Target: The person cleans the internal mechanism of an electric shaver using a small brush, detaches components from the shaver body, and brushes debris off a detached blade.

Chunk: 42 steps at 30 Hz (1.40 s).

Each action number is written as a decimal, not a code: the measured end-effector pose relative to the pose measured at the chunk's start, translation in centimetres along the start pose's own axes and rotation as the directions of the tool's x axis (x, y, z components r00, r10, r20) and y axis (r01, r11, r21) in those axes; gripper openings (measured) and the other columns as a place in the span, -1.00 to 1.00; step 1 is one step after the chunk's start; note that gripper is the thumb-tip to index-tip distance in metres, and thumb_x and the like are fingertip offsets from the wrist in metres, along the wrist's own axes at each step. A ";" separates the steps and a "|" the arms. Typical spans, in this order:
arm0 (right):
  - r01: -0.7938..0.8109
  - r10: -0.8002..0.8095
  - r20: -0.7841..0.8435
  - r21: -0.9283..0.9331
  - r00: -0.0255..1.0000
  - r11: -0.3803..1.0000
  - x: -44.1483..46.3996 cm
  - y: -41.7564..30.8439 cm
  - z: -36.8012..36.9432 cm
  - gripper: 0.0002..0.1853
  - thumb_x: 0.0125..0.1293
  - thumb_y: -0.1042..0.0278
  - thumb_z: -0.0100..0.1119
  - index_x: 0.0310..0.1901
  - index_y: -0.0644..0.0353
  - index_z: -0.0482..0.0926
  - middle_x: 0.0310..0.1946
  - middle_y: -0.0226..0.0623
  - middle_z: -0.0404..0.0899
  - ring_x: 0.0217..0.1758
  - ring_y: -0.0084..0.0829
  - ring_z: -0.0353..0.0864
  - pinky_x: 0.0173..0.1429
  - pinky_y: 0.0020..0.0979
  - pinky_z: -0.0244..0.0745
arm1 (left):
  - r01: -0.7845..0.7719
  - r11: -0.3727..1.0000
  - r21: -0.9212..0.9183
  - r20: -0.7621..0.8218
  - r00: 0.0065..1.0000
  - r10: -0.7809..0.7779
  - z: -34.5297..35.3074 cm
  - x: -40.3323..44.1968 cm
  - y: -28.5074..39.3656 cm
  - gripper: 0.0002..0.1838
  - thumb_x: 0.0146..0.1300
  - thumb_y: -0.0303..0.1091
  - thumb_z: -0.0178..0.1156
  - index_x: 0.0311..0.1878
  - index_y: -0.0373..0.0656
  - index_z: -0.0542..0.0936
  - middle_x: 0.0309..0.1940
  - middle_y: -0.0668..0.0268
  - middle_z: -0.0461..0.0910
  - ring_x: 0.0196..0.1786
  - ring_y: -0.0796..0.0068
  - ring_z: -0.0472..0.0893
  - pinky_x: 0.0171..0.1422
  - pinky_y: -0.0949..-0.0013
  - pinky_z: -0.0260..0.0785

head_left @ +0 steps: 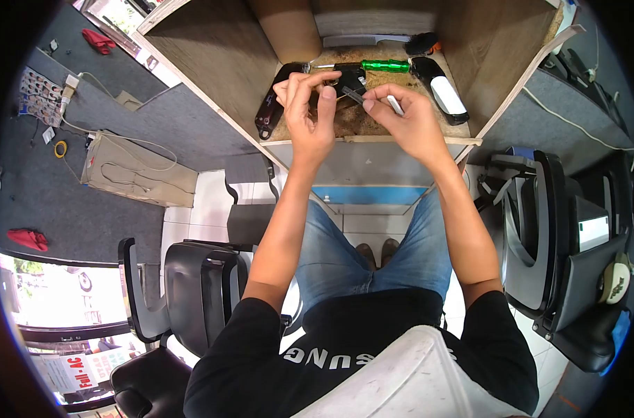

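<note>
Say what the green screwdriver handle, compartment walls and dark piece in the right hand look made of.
Green screwdriver handle: likely translucent plastic, glossy with bright highlights.
Compartment walls: probably wood or laminate, matte, with visible grain.
Dark piece: plastic or metal; too small to tell.

- Head-worn view, facing forward and steeply down, close above a black shirt point(376, 311) and jeans point(331, 254)
- Left hand point(308, 122) and right hand point(409, 124) farther out, at upper middle
- Wide, bowed field, dark at the corners, reaching chairs point(200, 296) either side and cabinet point(212, 52) ahead
</note>
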State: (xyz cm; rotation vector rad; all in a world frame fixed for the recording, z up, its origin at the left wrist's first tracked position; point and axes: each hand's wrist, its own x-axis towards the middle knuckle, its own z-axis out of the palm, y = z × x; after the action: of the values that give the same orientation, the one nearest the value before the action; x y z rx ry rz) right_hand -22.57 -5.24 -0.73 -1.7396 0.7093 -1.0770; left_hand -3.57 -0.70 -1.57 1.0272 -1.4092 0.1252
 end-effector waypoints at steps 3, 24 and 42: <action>0.040 -0.044 0.027 0.132 0.999 0.990 0.1 0.2 -0.1 -0.77 0.58 0.25 0.42 -0.03 0.28 0.80 -0.23 -0.54 0.77 -0.14 -0.72 0.58 -0.03 -0.51 0.53 | 0.040 0.999 -0.024 0.106 0.994 -0.037 -0.4 0.1 0.4 -0.80 0.47 -0.20 0.46 0.01 -0.06 0.86 -0.25 0.41 0.57 0.05 0.35 0.34 0.32 0.23 0.14; 0.469 -0.466 -0.200 -0.038 0.862 0.882 -3.8 -1.0 -1.2 -0.68 0.76 0.19 0.18 -0.03 0.29 0.75 -0.29 -0.51 0.56 -0.22 -0.55 0.50 -0.02 -0.53 0.43 | 0.592 0.667 -0.453 0.196 0.796 -0.573 -2.6 -8.9 5.3 -0.83 0.51 -0.39 0.49 -0.08 -0.21 0.67 -0.25 0.41 0.67 -0.12 0.60 0.58 0.10 0.48 0.41; 0.053 0.058 -0.400 0.259 0.914 0.964 -12.0 2.4 4.4 -0.74 0.72 0.28 0.24 -0.03 0.35 0.72 -0.20 -0.27 0.84 -0.30 -0.60 0.70 -0.19 -0.47 0.58 | 0.684 0.568 -0.457 0.309 0.721 -0.620 -2.0 -14.6 5.8 -0.85 0.62 -0.38 0.37 -0.09 -0.23 0.65 -0.20 0.34 0.73 -0.17 0.61 0.64 0.03 0.47 0.46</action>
State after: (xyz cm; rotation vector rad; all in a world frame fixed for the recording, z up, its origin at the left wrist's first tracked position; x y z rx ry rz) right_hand -23.99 5.50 -7.89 -1.2968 0.7762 -1.4831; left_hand -9.10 11.09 -10.53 1.0065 -0.9703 -0.8723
